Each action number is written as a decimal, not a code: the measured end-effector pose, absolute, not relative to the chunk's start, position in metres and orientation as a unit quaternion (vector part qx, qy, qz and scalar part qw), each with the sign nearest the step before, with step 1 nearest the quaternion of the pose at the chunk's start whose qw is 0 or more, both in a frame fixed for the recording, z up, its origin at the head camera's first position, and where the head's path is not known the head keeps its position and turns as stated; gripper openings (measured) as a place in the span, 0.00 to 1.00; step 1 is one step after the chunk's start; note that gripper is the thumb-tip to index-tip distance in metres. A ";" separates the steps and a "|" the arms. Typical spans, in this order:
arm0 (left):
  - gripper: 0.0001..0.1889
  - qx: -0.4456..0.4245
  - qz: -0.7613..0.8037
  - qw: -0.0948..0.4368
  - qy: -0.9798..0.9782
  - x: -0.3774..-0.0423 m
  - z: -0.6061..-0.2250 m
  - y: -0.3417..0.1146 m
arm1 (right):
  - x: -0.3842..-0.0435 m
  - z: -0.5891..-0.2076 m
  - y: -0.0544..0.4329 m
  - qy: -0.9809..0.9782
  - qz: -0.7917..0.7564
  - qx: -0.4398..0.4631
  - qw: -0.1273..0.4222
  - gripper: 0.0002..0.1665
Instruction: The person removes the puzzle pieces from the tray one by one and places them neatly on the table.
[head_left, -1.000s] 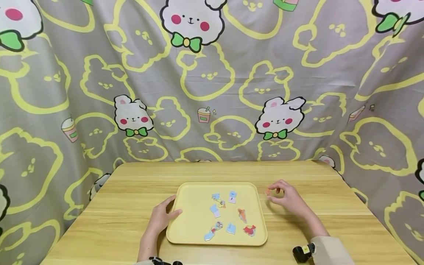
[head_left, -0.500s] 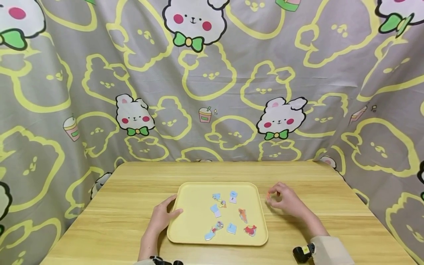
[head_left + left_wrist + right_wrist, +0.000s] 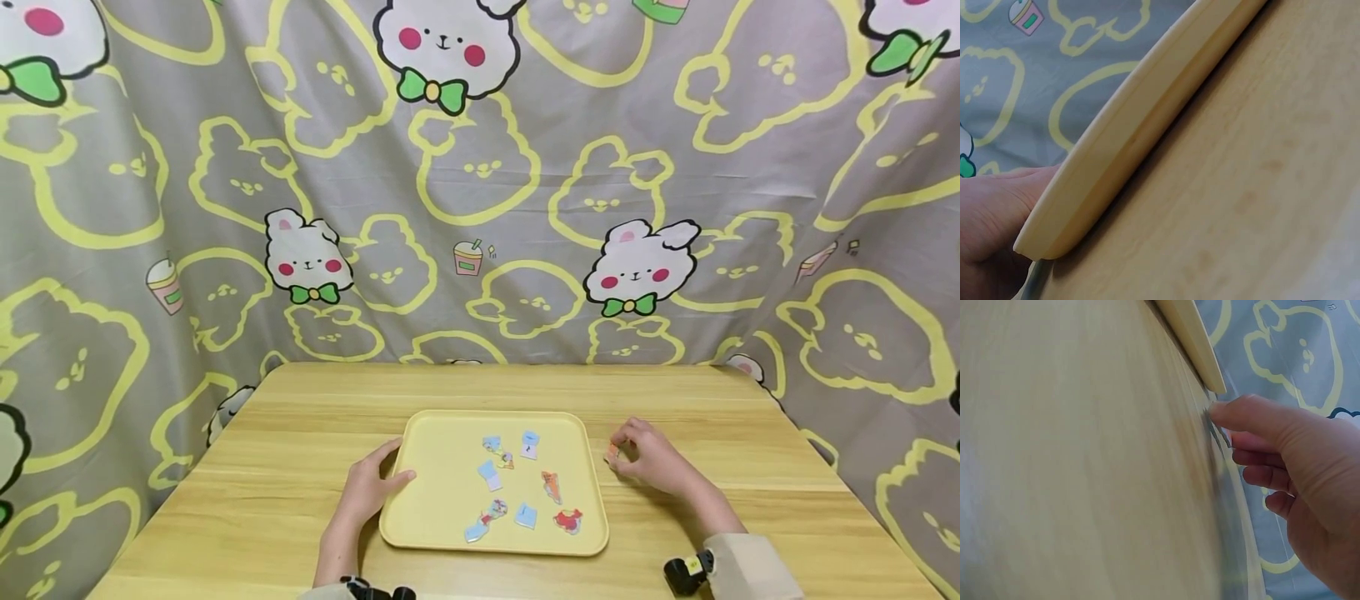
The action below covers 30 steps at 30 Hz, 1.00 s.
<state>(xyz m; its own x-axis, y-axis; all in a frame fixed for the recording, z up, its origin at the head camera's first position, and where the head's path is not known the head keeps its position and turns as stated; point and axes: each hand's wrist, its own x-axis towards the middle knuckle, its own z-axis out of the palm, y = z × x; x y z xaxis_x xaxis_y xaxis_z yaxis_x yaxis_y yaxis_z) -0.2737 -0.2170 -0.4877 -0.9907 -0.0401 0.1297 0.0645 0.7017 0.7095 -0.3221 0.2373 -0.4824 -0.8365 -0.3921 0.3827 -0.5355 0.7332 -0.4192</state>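
A shallow yellow tray (image 3: pixel 435 492) lies on the table with several small flat printed pieces in it. Among them are a red piece (image 3: pixel 568 522), an orange wedge-shaped piece (image 3: pixel 551 487) and a plain blue one (image 3: pixel 526 516). At the tray's left side my left hand (image 3: pixel 367 487) grips the rim, thumb over the edge and fingers along the outside. Just beyond the right rim, my right hand (image 3: pixel 651 457) pinches a small flat orange piece (image 3: pixel 612 452) between thumb and fingertips, low over the table. In the right wrist view the thumb covers most of that piece.
The wooden table (image 3: pixel 337 400) reaches back to a grey patterned curtain (image 3: pixel 525 208), which also hangs at both sides. A black wrist camera (image 3: pixel 686 575) sits by the right sleeve (image 3: pixel 750 567).
My right hand has moved slightly toward the front edge and lower, and the orange piece in it has turned so that more shows. The left hand stays on the tray.
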 end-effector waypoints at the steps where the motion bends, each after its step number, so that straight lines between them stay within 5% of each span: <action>1: 0.33 -0.006 -0.387 0.067 -0.920 -0.274 -0.488 -0.217 | -0.322 -0.482 0.237 -0.922 0.262 0.252 0.133 0.09; 30: 0.34 -0.006 -0.389 0.068 -0.919 -0.272 -0.486 -0.216 | -0.322 -0.482 0.243 -0.930 0.260 0.245 0.087 0.21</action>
